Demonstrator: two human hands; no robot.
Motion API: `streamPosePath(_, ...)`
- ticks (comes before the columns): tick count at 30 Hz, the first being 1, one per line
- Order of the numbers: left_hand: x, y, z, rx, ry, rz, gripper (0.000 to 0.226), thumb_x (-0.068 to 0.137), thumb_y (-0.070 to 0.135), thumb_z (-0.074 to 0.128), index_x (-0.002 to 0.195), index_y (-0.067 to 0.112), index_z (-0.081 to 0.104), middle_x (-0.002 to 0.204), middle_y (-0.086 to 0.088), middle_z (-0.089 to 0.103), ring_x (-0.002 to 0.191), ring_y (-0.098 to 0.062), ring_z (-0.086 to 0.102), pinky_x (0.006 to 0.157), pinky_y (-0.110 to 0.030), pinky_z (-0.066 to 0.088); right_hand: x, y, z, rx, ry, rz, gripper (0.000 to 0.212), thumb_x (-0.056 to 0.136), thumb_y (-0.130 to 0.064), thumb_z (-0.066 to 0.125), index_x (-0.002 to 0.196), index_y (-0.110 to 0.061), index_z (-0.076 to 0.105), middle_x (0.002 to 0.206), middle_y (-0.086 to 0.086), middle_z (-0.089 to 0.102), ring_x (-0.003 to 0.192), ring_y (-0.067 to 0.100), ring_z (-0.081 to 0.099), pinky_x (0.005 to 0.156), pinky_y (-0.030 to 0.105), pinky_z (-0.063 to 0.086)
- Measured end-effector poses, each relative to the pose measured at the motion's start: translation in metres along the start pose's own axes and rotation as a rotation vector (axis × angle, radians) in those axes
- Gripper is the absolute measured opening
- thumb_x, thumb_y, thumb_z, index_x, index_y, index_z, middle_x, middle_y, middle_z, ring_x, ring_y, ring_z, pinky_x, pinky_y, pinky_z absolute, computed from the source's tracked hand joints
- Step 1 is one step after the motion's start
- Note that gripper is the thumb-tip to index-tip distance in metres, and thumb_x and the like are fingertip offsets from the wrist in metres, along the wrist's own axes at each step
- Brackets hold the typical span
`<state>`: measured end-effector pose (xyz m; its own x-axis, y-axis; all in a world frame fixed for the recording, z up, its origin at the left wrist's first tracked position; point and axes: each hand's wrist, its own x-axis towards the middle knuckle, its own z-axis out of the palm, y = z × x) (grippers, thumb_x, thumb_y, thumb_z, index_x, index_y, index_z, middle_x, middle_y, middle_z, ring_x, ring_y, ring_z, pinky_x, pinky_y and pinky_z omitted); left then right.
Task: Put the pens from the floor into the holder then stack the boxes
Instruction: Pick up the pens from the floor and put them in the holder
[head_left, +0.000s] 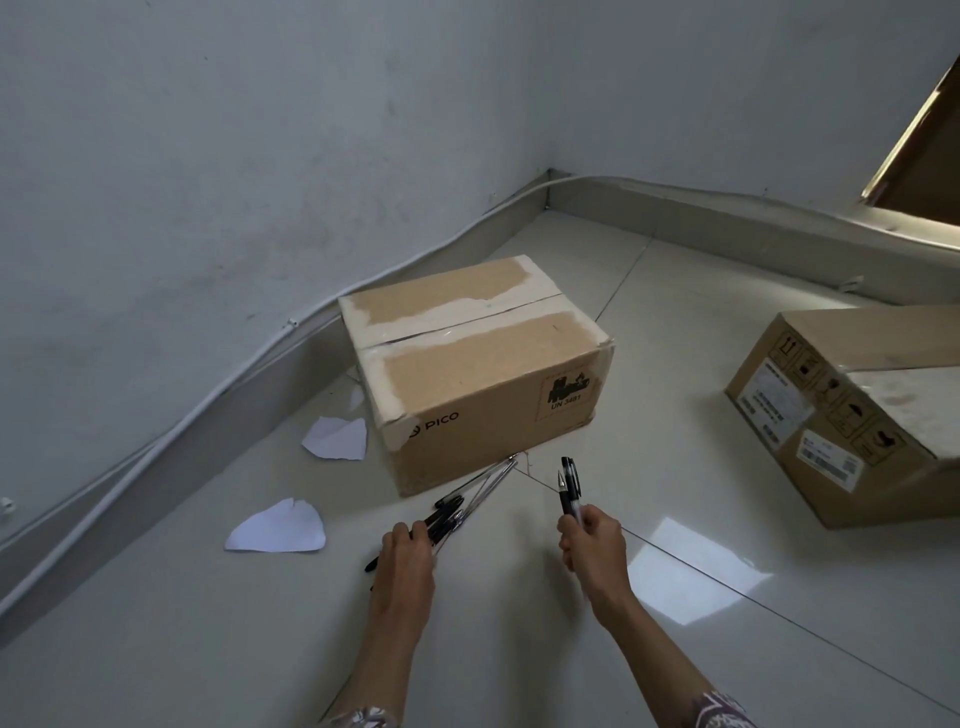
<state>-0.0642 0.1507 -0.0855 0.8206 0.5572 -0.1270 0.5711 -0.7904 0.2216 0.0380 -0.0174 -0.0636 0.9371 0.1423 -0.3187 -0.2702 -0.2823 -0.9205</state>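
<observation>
Two hands, both full of pens

Her left hand (405, 553) curls round a bunch of pens (457, 506) just above the floor. Her right hand (592, 545) grips two black pens (569, 486) pointing up. Both are near the PICO box (478, 364). Another box (852, 410) sits well apart.

Floor (675, 338) is glossy pale tile, shiny enough to mirror the light. Both boxes are matt brown cardboard: the PICO box (467, 364) has rough torn patches where tape peeled, the other box (852, 415) carries paper labels. Pens (457, 506) look like black and clear plastic.
</observation>
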Motion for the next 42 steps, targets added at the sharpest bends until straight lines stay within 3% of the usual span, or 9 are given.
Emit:
streamPosePath(4,0.000,-0.001,0.004,-0.031,0.000,-0.029,0.029,0.093,0.002,0.043,0.119,0.011,0.046,0.123,-0.008,0.048,0.117,-0.019,0.046,0.091,-0.022,0.041,-0.003,0.000,-0.001,-0.008,-0.024,0.019,0.021,0.085,0.000,0.050,0.065,-0.007,0.045,0.061,0.010,0.044,0.052,0.017,0.041,0.050,0.028,0.035)
streamPosePath(9,-0.006,-0.004,-0.002,0.024,0.111,0.082,0.039,0.044,-0.004,0.085,0.070,0.010,0.059,0.066,-0.007,0.059,0.060,-0.021,0.062,0.044,-0.021,0.046,-0.011,-0.001,0.001,-0.037,-0.023,0.039,0.020,0.087,0.000,0.047,0.067,-0.006,0.048,0.062,0.010,0.049,0.053,0.018,0.043,0.049,0.026,0.035)
streamPosePath(13,-0.011,0.002,-0.022,-0.189,0.019,0.021,0.021,0.091,-0.003,0.035,0.108,0.003,0.044,0.101,-0.016,0.058,0.098,-0.030,0.055,0.070,-0.030,0.036,-0.016,-0.006,0.007,-0.061,-0.065,0.080,0.018,0.090,-0.008,0.047,0.072,-0.011,0.050,0.059,0.003,0.040,0.052,0.015,0.033,0.051,0.026,0.026)
streamPosePath(21,-0.010,0.035,-0.056,-0.793,-0.094,-0.127,0.027,0.099,0.013,0.031,0.117,0.008,0.050,0.114,-0.012,0.061,0.110,-0.033,0.054,0.078,-0.032,0.037,-0.032,-0.042,0.006,-0.013,-0.196,0.147,0.029,0.096,-0.019,0.046,0.072,-0.005,0.057,0.082,0.005,0.053,0.074,0.017,0.048,0.062,0.026,0.036)
streamPosePath(23,-0.007,0.044,-0.067,-0.919,-0.200,-0.165,0.026,0.099,0.018,0.030,0.118,0.011,0.047,0.109,-0.009,0.057,0.101,-0.033,0.058,0.068,-0.030,0.038,-0.035,-0.053,-0.001,-0.018,-0.195,0.115,0.026,0.094,-0.019,0.050,0.078,-0.002,0.063,0.099,0.005,0.054,0.098,0.019,0.049,0.077,0.029,0.036)
streamPosePath(25,-0.002,0.054,-0.085,-1.018,-0.317,-0.205,0.019,0.098,0.015,0.032,0.110,0.009,0.045,0.087,-0.006,0.050,0.062,-0.022,0.052,0.050,-0.024,0.031,-0.035,-0.063,-0.011,0.019,-0.192,0.104,0.024,0.092,-0.017,0.055,0.086,0.004,0.067,0.105,0.006,0.056,0.106,0.019,0.048,0.087,0.027,0.031)
streamPosePath(31,-0.001,0.082,-0.150,-1.015,-0.493,-0.138,0.011,0.096,0.007,0.034,0.094,0.014,0.042,0.079,-0.007,0.047,0.054,-0.013,0.040,0.047,-0.025,0.039,-0.049,-0.120,-0.050,0.031,-0.215,0.115,0.024,0.085,-0.009,0.063,0.103,0.007,0.068,0.100,0.008,0.059,0.093,0.016,0.052,0.081,0.025,0.038)
streamPosePath(35,-0.009,0.112,-0.215,-1.001,-0.513,-0.118,0.013,0.096,0.009,0.031,0.100,0.013,0.043,0.070,-0.001,0.040,0.054,-0.011,0.032,0.049,-0.024,0.031,-0.069,-0.182,-0.082,0.026,-0.202,0.088,0.013,0.083,-0.007,0.066,0.071,-0.012,0.068,0.077,-0.001,0.063,0.068,0.008,0.052,0.064,0.021,0.039)
streamPosePath(42,-0.031,0.180,-0.346,-0.975,-0.469,-0.037,0.021,0.099,0.018,0.027,0.083,0.017,0.041,0.070,-0.001,0.042,0.059,-0.013,0.040,0.052,-0.024,0.035,-0.111,-0.320,-0.147,0.008,-0.064,0.007,0.017,0.081,-0.005,0.068,0.066,-0.014,0.069,0.057,-0.002,0.055,0.049,0.014,0.039,0.053,0.023,0.038)
